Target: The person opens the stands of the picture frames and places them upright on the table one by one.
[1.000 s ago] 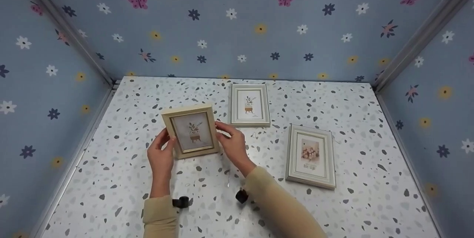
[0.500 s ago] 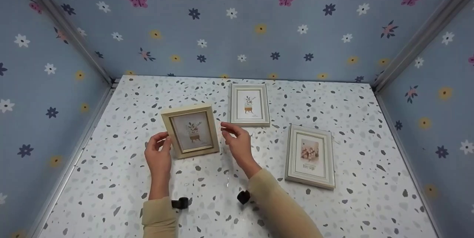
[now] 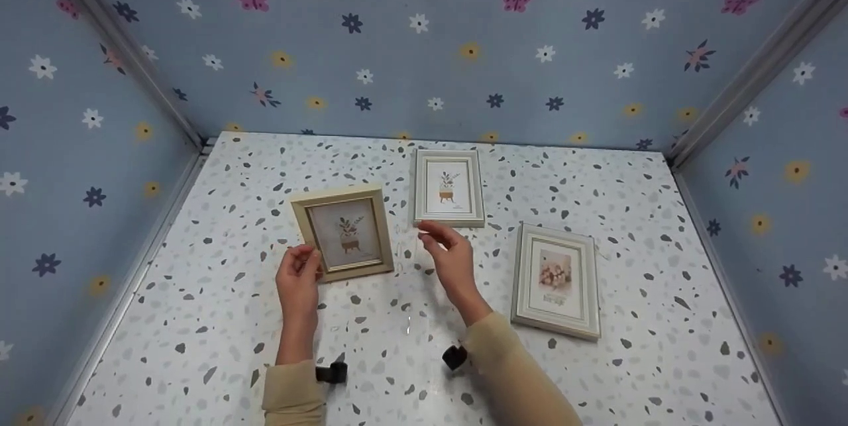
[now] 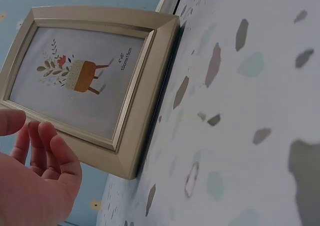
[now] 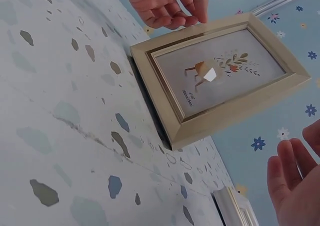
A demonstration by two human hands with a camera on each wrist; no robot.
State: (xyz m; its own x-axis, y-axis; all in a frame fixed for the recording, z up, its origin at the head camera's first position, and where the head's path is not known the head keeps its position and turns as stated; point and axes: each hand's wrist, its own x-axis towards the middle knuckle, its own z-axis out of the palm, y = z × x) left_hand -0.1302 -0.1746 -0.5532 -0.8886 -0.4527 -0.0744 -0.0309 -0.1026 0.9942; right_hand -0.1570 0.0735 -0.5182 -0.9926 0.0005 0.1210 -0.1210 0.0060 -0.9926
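A gold-beige picture frame (image 3: pixel 348 234) with a potted-plant print stands upright on the speckled table, leaning slightly back. At its lower left edge is my left hand (image 3: pixel 298 287), fingers loosely bent. The left wrist view has this hand (image 4: pixel 42 176) beside the frame's edge, thumb apart from the fingers. To the right of the frame, separated from it by a gap, my right hand (image 3: pixel 454 267) hovers with relaxed fingers and holds nothing. In the right wrist view, the frame (image 5: pixel 220 74) lies between both hands, with a light reflection on its glass.
Flat on the table behind lies a pale frame (image 3: pixel 448 187) with a similar plant print. Another pale frame (image 3: pixel 556 280), with a pink flower picture, lies to the right. Blue flowered panels (image 3: pixel 424 55) enclose the back and both sides.
My right hand has let go of the frame's right edge and drawn away rightward. The left hand opened off the left edge, then came back near it. The frame stays standing in place.
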